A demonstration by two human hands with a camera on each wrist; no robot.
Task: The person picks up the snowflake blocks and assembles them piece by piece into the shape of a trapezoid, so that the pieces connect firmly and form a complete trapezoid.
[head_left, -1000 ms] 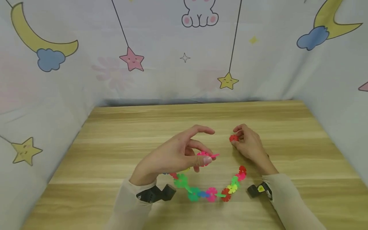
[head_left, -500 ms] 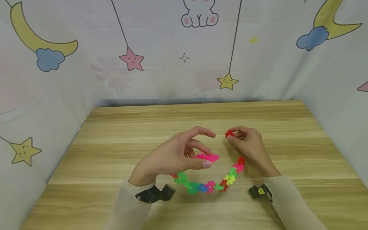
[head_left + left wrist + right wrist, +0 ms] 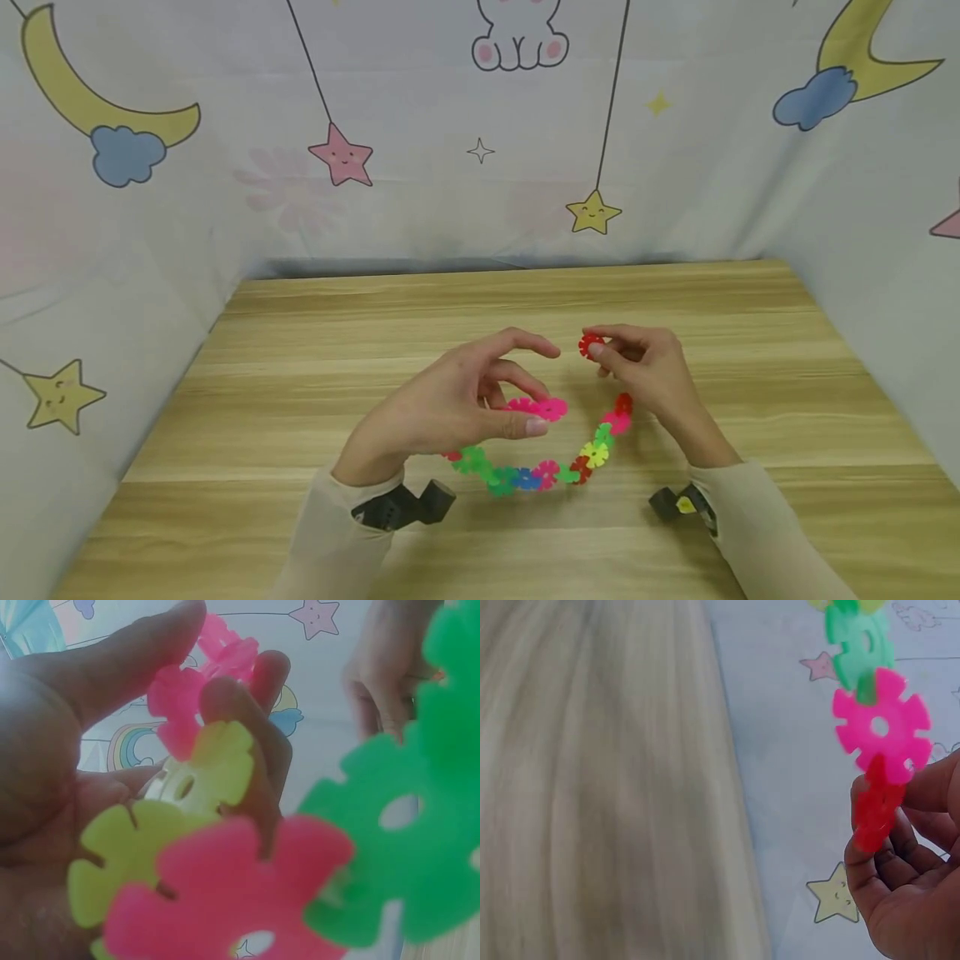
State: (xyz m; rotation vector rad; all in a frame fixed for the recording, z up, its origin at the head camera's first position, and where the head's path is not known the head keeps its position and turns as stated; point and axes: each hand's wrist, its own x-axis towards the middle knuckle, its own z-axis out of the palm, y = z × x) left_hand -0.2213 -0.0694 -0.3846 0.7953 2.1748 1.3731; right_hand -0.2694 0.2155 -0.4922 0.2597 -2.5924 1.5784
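Observation:
A string of interlocked plastic snowflake discs sags between the two hands over the table. At its left end, the left hand [image 3: 450,408] pinches pink discs [image 3: 551,409] between thumb and fingers, index finger raised apart. In the left wrist view, yellow discs [image 3: 135,840], a rosy red disc [image 3: 232,889] and green discs [image 3: 397,825] follow. Thumb and index finger of the right hand [image 3: 656,375] pinch a red disc [image 3: 589,345] at the other end. In the right wrist view, a pink disc [image 3: 881,724] joins red discs [image 3: 879,810] there. The left hand hides part of the string.
A wood-grain table [image 3: 300,350] lies under both hands. White cloth [image 3: 420,208] printed with stars and moons stands behind it and at both sides. Each wrist carries a small dark camera, the left one [image 3: 405,506] and the right one [image 3: 682,504].
The right hand has moved slightly left and away with its red disc, which has turned. The string's sagging middle and right side have risen. The left hand stays nearly still; its pink discs have tilted.

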